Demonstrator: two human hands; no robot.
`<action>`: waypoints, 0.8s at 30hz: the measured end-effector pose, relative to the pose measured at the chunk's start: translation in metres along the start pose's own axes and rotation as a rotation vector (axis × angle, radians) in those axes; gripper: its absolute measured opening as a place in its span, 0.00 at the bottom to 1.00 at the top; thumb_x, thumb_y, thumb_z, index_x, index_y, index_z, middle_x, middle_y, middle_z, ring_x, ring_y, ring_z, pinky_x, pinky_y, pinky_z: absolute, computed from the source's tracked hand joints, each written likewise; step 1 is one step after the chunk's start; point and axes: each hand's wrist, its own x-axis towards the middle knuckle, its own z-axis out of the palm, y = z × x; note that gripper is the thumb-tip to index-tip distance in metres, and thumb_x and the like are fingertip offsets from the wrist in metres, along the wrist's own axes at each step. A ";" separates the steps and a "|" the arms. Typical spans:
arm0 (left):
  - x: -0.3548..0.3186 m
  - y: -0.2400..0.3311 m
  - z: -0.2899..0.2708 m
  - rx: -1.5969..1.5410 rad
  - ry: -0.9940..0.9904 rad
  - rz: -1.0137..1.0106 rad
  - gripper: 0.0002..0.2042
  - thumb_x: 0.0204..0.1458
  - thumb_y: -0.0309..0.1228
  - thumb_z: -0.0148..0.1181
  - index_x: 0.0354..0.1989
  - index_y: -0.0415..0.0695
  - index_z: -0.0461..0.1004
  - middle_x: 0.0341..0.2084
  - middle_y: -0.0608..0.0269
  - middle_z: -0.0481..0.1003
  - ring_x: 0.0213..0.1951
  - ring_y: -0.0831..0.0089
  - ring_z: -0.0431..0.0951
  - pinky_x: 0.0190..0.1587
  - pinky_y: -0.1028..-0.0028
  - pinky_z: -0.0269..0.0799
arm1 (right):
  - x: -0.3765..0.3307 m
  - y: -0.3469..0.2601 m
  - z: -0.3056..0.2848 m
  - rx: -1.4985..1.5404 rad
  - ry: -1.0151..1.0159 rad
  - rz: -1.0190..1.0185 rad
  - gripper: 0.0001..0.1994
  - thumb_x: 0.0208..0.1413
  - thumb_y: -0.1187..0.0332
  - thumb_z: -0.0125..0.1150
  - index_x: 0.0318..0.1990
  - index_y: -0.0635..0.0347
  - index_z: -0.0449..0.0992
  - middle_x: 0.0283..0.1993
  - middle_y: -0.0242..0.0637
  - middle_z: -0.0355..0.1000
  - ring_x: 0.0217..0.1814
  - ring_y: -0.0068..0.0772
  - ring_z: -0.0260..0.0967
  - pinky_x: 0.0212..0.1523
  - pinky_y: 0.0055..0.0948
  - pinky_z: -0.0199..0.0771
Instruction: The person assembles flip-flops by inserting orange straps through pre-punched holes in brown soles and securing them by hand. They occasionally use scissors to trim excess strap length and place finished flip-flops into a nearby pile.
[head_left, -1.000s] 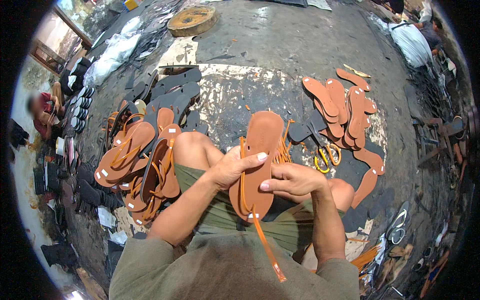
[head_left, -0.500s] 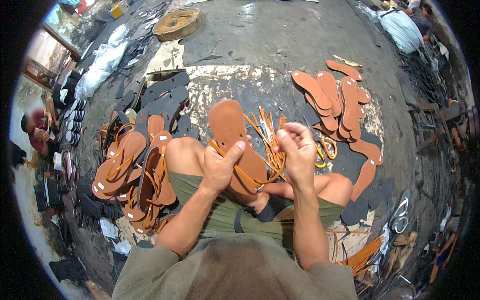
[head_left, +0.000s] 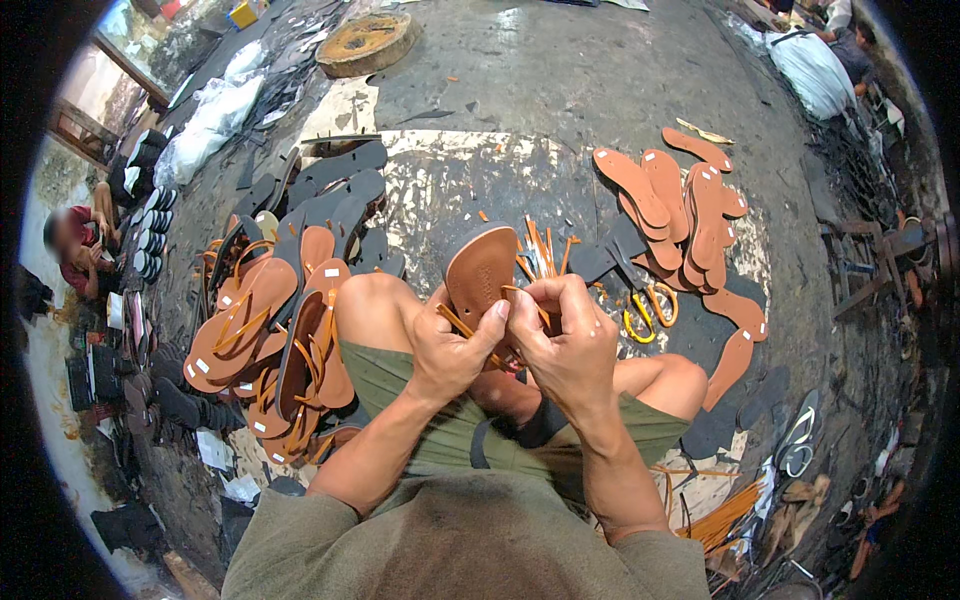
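Head cam, looking straight down at the lap: one tan sandal sole (head_left: 482,268) sits right over the knees, its long axis running from about 6 o'clock at the hands up to 12 o'clock, toe end pointing away from the body. Both hands are on its near end, so neither is really closer, though the right hand (head_left: 568,345) sits a touch higher on it. The left hand (head_left: 452,352) is curled narrow, thumb pinching an orange strap (head_left: 455,322) against the sole; the right one is also closed tight, fingers bunched on the strap where it meets the sole. At 9 o'clock there's a heap of finished sandals (head_left: 262,340), too overlapped to count. At 2 o'clock lie bare tan soles (head_left: 672,195), roughly nine. One pair of yellow-handled scissors (head_left: 648,308) lies at 3 o'clock.
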 end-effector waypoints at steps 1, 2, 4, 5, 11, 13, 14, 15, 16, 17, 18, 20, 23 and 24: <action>0.001 0.001 0.001 -0.009 0.014 0.007 0.13 0.63 0.22 0.62 0.54 0.31 0.78 0.49 0.54 0.83 0.47 0.71 0.84 0.52 0.70 0.81 | 0.001 0.000 0.000 -0.019 -0.014 -0.009 0.09 0.57 0.67 0.71 0.36 0.59 0.76 0.30 0.38 0.80 0.25 0.39 0.80 0.27 0.37 0.80; 0.001 0.003 0.003 -0.018 0.027 0.014 0.13 0.63 0.22 0.62 0.54 0.31 0.78 0.49 0.54 0.83 0.47 0.71 0.84 0.52 0.70 0.81 | 0.001 -0.001 -0.001 -0.037 -0.028 -0.017 0.09 0.57 0.67 0.71 0.36 0.59 0.76 0.30 0.38 0.80 0.25 0.39 0.80 0.26 0.37 0.80; 0.001 0.001 0.003 0.022 0.039 0.032 0.13 0.63 0.21 0.62 0.55 0.31 0.78 0.49 0.53 0.83 0.48 0.71 0.84 0.53 0.69 0.81 | 0.000 -0.002 -0.003 -0.057 -0.082 -0.014 0.08 0.57 0.69 0.71 0.37 0.61 0.76 0.30 0.39 0.80 0.27 0.35 0.81 0.27 0.34 0.80; 0.000 -0.004 0.001 0.072 0.037 0.043 0.14 0.62 0.21 0.62 0.55 0.31 0.78 0.49 0.53 0.83 0.48 0.71 0.84 0.53 0.69 0.81 | -0.001 -0.004 -0.005 -0.058 -0.122 -0.002 0.08 0.58 0.71 0.70 0.37 0.63 0.76 0.30 0.39 0.80 0.28 0.31 0.81 0.28 0.31 0.80; -0.004 -0.003 0.004 0.132 0.038 0.131 0.15 0.59 0.21 0.66 0.54 0.33 0.76 0.43 0.58 0.83 0.43 0.76 0.83 0.46 0.73 0.81 | 0.001 -0.006 -0.005 -0.066 -0.159 0.005 0.07 0.60 0.73 0.68 0.38 0.65 0.76 0.30 0.39 0.80 0.30 0.27 0.81 0.29 0.28 0.79; -0.005 -0.005 0.004 0.119 0.035 0.125 0.16 0.58 0.22 0.68 0.54 0.35 0.76 0.40 0.60 0.83 0.40 0.79 0.82 0.42 0.75 0.80 | 0.001 -0.002 -0.004 -0.020 -0.156 -0.003 0.07 0.61 0.73 0.68 0.39 0.66 0.77 0.31 0.39 0.80 0.30 0.27 0.81 0.30 0.28 0.79; -0.005 -0.007 0.002 0.088 0.028 0.099 0.16 0.58 0.22 0.67 0.54 0.34 0.76 0.39 0.61 0.83 0.39 0.79 0.82 0.42 0.75 0.80 | 0.002 0.000 -0.004 0.009 -0.166 -0.005 0.06 0.61 0.73 0.68 0.39 0.66 0.77 0.31 0.38 0.80 0.31 0.27 0.81 0.31 0.27 0.80; -0.004 -0.008 0.000 0.061 0.025 0.076 0.16 0.59 0.22 0.67 0.54 0.34 0.75 0.39 0.61 0.83 0.39 0.79 0.82 0.42 0.75 0.80 | 0.003 0.000 -0.004 0.043 -0.177 -0.011 0.06 0.61 0.73 0.68 0.40 0.66 0.77 0.31 0.38 0.80 0.31 0.27 0.81 0.32 0.27 0.80; -0.002 -0.007 0.000 0.035 0.045 0.064 0.16 0.59 0.22 0.67 0.54 0.34 0.75 0.39 0.61 0.83 0.39 0.79 0.82 0.42 0.75 0.80 | 0.001 0.000 -0.006 0.053 -0.172 0.027 0.06 0.61 0.73 0.68 0.40 0.66 0.78 0.32 0.38 0.81 0.32 0.27 0.81 0.32 0.27 0.80; 0.001 -0.004 0.000 0.009 0.064 0.052 0.16 0.59 0.22 0.67 0.55 0.34 0.75 0.39 0.61 0.83 0.40 0.79 0.82 0.42 0.75 0.80 | -0.003 -0.002 -0.009 0.063 -0.166 0.065 0.06 0.62 0.73 0.68 0.41 0.66 0.79 0.33 0.38 0.81 0.32 0.28 0.82 0.33 0.27 0.80; 0.001 -0.004 0.001 -0.021 0.085 0.032 0.16 0.59 0.23 0.66 0.55 0.34 0.75 0.39 0.61 0.83 0.40 0.79 0.82 0.42 0.75 0.80 | -0.008 -0.002 -0.011 0.068 -0.165 0.108 0.06 0.62 0.73 0.69 0.41 0.66 0.79 0.33 0.38 0.81 0.33 0.28 0.82 0.34 0.27 0.81; -0.002 -0.010 0.003 0.051 0.042 0.051 0.16 0.60 0.23 0.66 0.56 0.34 0.74 0.39 0.60 0.83 0.40 0.77 0.83 0.42 0.74 0.81 | -0.007 0.007 -0.008 0.032 -0.162 0.047 0.06 0.61 0.73 0.70 0.42 0.65 0.81 0.35 0.39 0.81 0.34 0.28 0.82 0.34 0.26 0.81; 0.003 -0.019 0.005 0.015 -0.010 0.142 0.30 0.60 0.23 0.64 0.70 0.36 0.61 0.51 0.50 0.79 0.50 0.69 0.82 0.53 0.68 0.80 | -0.003 0.003 -0.011 -0.048 -0.173 -0.080 0.08 0.59 0.68 0.72 0.41 0.62 0.82 0.40 0.42 0.79 0.39 0.36 0.78 0.42 0.35 0.78; 0.008 -0.007 0.016 -0.038 -0.006 0.214 0.33 0.60 0.23 0.64 0.73 0.36 0.56 0.54 0.49 0.76 0.53 0.67 0.80 0.56 0.66 0.78 | -0.001 -0.006 -0.016 -0.043 -0.213 -0.109 0.09 0.58 0.66 0.72 0.40 0.60 0.82 0.40 0.43 0.79 0.43 0.41 0.77 0.46 0.39 0.76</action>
